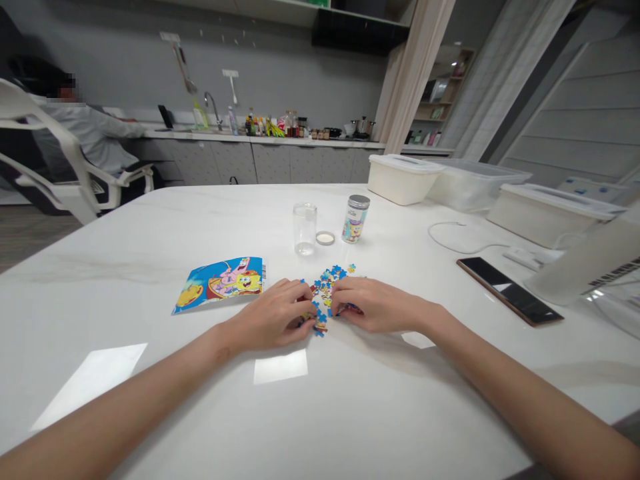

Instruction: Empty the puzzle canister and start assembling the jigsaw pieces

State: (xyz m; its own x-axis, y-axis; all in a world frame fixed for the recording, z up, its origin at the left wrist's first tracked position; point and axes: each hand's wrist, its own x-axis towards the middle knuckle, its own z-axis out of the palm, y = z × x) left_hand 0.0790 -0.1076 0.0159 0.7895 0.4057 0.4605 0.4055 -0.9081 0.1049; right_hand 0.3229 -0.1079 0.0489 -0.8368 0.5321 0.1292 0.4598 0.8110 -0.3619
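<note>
A small heap of blue and yellow puzzle pieces (331, 279) lies on the white table (150, 227) between my hands. My left hand (273, 315) rests palm down at the heap's left side, its fingers curled onto the pieces. My right hand (373, 305) lies at the right side, fingers bent over the pieces too. What each set of fingers grips is hidden under them. A cartoon picture card (223, 282) lies flat just left of my left hand.
Behind the heap stand an empty clear jar (305, 229), its white lid (325, 238) and a capped jar with a cartoon label (356, 218). A dark phone (509, 290), a white cable (453, 237) and white lidded bins (404, 177) are on the right. A person sits at far left.
</note>
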